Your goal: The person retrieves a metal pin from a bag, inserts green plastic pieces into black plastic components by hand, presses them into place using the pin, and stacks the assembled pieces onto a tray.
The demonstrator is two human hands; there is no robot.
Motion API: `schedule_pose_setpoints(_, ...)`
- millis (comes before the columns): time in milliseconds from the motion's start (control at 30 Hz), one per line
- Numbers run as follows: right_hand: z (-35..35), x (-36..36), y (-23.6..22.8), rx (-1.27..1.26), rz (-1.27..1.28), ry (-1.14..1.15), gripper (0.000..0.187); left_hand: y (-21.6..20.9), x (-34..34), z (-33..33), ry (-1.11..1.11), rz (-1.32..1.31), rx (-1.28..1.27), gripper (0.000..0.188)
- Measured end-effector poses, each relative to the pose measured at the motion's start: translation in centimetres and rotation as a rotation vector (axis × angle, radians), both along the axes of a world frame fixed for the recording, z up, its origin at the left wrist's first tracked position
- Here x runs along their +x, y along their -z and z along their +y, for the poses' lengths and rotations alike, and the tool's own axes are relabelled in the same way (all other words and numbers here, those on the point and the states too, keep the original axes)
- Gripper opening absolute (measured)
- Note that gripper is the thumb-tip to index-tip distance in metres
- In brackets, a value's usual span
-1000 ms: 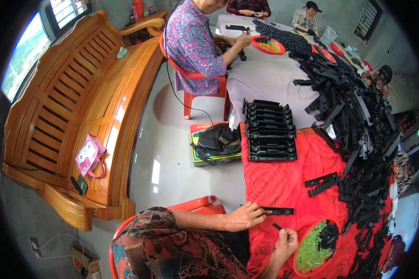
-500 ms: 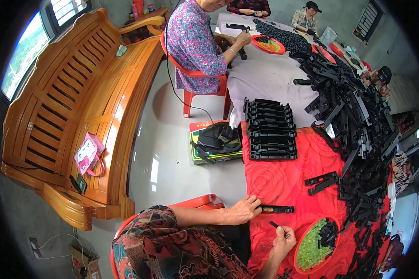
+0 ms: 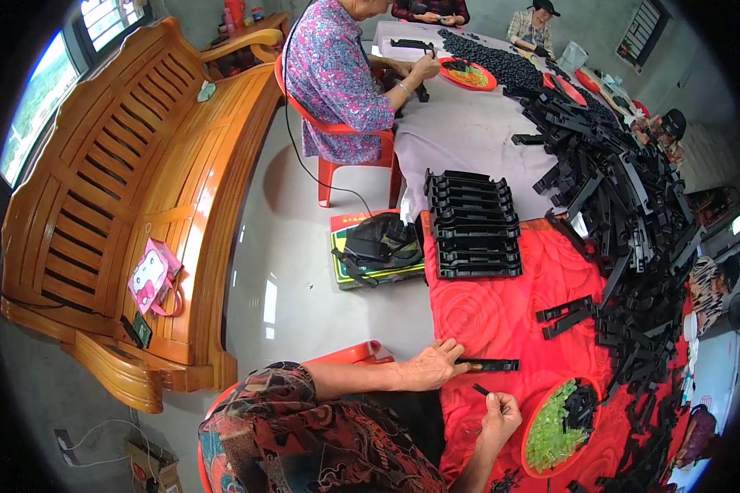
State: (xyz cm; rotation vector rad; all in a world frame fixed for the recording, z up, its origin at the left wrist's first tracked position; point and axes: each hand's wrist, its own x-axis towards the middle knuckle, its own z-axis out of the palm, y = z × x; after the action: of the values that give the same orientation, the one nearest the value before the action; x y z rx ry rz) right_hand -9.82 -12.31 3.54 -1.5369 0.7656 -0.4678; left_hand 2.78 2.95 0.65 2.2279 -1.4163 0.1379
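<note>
Pinched at the near end of a long black plastic part (image 3: 495,365), my left hand (image 3: 432,366) steadies it on the red cloth. My right hand (image 3: 500,417) holds a small black strip (image 3: 481,389) between thumb and fingertips, just below that part and apart from it. To the right of my right hand stands a red oval tray (image 3: 528,427) with small green translucent pieces (image 3: 553,440) and small black pieces (image 3: 581,404). Two more long black parts (image 3: 566,316) lie farther up the cloth.
A neat row of long black parts (image 3: 474,226) lies ahead. Along the right runs a large loose heap of black parts (image 3: 625,205). Another person (image 3: 341,82) works at the far table end, beside a wooden bench (image 3: 164,189). A black bag (image 3: 378,246) rests on a box on the floor.
The small black strip in my right hand has moved slightly up, nearer the long part. My left hand keeps its place on the long part. The whole view has shifted a little.
</note>
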Motion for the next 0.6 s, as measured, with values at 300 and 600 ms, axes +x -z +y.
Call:
schedule_pose_setpoints(300, -1.0, 0.7, -0.6, -0.15, 0.057, -0.054, 0.01, 0.4, 1.0, 0.3, 0.064, -0.069, -0.2, 0.054)
schedule_pose_setpoints(600, -2.2, 3.6, -1.9, -0.266, 0.062, -0.021, 0.008, 1.2, 0.9, 0.5, 0.031, 0.037, -0.215, 0.021)
